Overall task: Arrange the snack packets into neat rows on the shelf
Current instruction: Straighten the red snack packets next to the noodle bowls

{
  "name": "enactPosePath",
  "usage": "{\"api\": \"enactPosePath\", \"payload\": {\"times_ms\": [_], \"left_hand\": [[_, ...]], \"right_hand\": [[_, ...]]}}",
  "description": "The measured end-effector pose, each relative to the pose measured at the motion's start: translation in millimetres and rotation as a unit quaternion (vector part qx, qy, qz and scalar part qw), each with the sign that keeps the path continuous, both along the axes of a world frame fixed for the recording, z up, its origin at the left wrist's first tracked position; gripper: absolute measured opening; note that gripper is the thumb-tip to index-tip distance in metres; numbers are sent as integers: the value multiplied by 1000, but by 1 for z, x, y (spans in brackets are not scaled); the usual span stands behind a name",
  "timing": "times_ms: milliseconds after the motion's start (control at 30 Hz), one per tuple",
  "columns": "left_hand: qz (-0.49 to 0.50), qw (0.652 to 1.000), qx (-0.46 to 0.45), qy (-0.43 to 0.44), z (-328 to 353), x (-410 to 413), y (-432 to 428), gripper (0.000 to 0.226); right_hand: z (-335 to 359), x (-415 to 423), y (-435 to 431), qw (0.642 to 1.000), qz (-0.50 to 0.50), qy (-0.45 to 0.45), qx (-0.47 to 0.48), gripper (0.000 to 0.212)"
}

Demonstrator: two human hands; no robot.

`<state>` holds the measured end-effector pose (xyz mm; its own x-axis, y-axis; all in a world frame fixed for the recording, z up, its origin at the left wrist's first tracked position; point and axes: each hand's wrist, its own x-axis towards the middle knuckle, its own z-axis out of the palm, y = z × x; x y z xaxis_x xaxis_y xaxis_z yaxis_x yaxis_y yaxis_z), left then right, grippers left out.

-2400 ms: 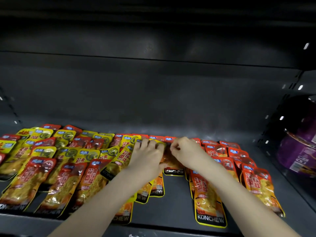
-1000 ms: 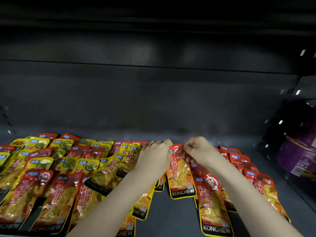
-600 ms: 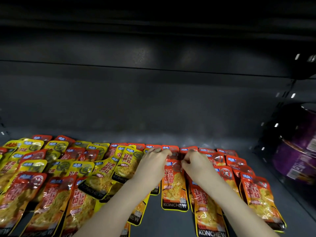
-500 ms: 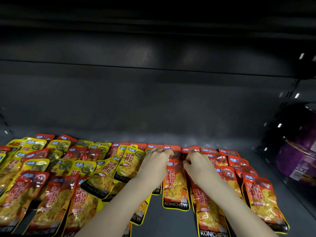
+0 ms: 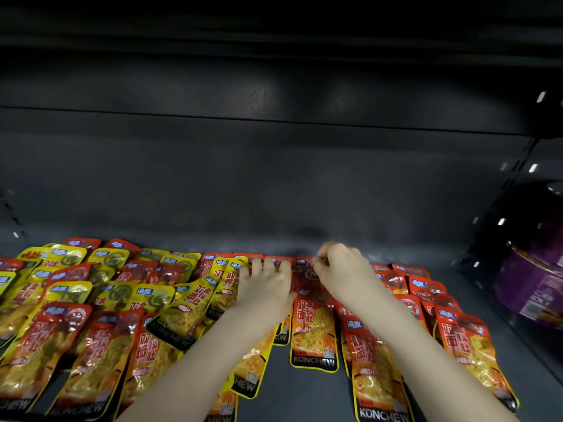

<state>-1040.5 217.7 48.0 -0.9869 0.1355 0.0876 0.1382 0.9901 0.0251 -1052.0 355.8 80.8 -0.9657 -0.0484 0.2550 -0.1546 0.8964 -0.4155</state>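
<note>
Several red and yellow snack packets lie flat in overlapping rows on a dark shelf (image 5: 310, 397). One red packet (image 5: 313, 333) lies lengthwise between my forearms, its label end toward me. My left hand (image 5: 266, 286) rests palm down on the packets to its left, fingers spread over a yellow packet (image 5: 227, 284). My right hand (image 5: 342, 268) is curled at the back row, its fingertips pinching the top edge of a red packet (image 5: 306, 274) there. What lies beneath both hands is hidden.
The shelf's dark back wall (image 5: 274, 184) rises right behind the back row. A purple tub (image 5: 536, 284) stands at the right side of the shelf. More red packets (image 5: 466, 345) lie on the right, mixed ones (image 5: 100, 339) on the left.
My right hand has moved up and back toward the rear row. The left hand has flattened and spread over the packets beside the middle red packet, which stayed in place.
</note>
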Motion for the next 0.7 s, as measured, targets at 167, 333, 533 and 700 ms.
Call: {"api": "enactPosePath", "payload": {"times_ms": [167,333,533,700], "left_hand": [[-8,1000,-8,18,-6,0,-8,53],[-12,1000,1,25,-4,-1,-24,51],[-11,999,25,26,1,-2,-38,48],[-16,998,61,18,2,-5,-49,48]], "right_hand": [[-8,-11,-21,998,15,-67,1,23],[-20,-13,-31,996,43,-74,7,22],[-32,-13,-33,993,86,-80,33,16],[-34,-10,-32,990,111,-70,54,26]]}}
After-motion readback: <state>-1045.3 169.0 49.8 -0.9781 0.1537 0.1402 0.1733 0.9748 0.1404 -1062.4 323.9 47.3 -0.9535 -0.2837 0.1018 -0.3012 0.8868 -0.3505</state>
